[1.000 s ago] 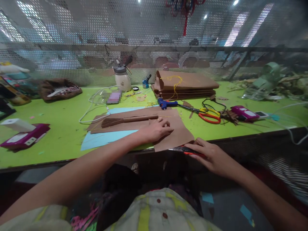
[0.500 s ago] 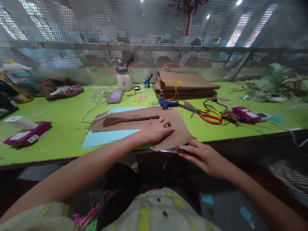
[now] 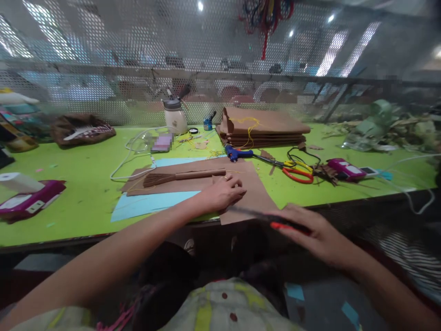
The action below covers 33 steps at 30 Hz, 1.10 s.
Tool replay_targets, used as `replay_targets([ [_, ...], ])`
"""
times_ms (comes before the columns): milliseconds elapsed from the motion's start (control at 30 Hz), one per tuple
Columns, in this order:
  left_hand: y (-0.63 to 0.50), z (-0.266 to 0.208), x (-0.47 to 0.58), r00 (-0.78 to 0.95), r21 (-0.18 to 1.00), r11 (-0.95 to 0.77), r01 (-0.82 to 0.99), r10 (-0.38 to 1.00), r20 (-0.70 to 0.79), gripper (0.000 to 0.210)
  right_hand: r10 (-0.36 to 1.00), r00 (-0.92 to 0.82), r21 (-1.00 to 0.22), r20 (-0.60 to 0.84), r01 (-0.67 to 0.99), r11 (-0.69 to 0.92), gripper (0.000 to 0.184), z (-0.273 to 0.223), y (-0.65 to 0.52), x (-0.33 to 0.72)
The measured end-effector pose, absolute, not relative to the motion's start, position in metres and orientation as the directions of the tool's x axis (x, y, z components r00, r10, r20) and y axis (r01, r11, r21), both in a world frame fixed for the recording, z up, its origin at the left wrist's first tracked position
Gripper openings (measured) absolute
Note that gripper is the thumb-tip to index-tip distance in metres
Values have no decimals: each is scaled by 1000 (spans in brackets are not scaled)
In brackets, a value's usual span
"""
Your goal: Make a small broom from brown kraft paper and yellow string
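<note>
A sheet of brown paper (image 3: 253, 191) lies over the table's front edge, on top of other brown and light blue paper (image 3: 138, 208). My left hand (image 3: 225, 192) presses on it with bent fingers, holding it down. In my right hand (image 3: 305, 227), closed, is a knife (image 3: 280, 225) with a black and red handle. Its long thin blade, blurred, points left across the near part of the sheet. Beyond my left hand rests a rolled brown paper stick (image 3: 200, 175) with a finely slit, fanned end.
Behind lie a blue glue gun (image 3: 237, 153), orange and yellow scissors (image 3: 298, 171) and a folded brown paper stack (image 3: 265, 128). A white jug (image 3: 175, 117) stands near the mesh screen. Purple power strips (image 3: 34, 197) sit at both sides, with white cables (image 3: 119, 177) about.
My right hand has lifted the knife from the table edge under the sheet to above its near part, moving slightly right. The left hand stays on the paper. The view has shifted slightly.
</note>
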State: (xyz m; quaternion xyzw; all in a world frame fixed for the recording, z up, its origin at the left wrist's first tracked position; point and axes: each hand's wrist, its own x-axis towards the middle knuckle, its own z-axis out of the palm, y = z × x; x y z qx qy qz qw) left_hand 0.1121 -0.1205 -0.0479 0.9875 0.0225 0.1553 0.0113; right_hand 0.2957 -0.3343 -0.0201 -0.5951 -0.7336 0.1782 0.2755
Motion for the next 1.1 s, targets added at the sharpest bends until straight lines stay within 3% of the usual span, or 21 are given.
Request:
replay_targets([
  [67,-120,-45,110,948,47,-997,61,73,311,30,923,69,-507,379,850,145,34,-22,-318,323],
  [133,-121,-40,107,953,85,-994,68,90,290,34,857,197,-401,476,916,12,36,-27,-293,351],
  [233,-130,-28,97,966,121,-988,96,121,228,39,830,363,-183,423,931,-315,38,-39,-249,377],
  [333,-150,-19,87,967,84,-982,167,180,182,51,814,400,-128,422,915,-383,35,-52,-215,375],
  [467,-175,-22,82,967,-5,-982,187,184,177,66,829,352,-93,435,933,-348,31,-59,-203,352],
  [533,-180,-27,84,964,-54,-978,201,188,187,53,838,300,-87,456,952,-294,32,-55,-213,339],
  [600,-182,-32,86,961,-66,-976,210,193,199,37,877,144,-136,459,987,-91,32,-47,-230,327],
  [700,-178,-32,85,950,28,-971,238,238,202,23,913,-165,-322,374,900,294,33,-33,-259,310],
  [800,-172,-29,82,936,151,-946,287,310,167,20,917,-303,-404,259,829,388,47,-26,-278,301],
  [900,-170,-24,81,923,183,-927,327,354,148,26,907,-328,-315,263,859,402,51,-26,-277,300],
  [967,-172,-21,81,918,143,-927,346,366,150,29,892,-328,-225,310,887,404,40,-26,-269,300],
  [1100,-187,-11,83,918,24,-945,326,323,229,34,832,-392,-51,392,894,446,35,-19,-256,296],
])
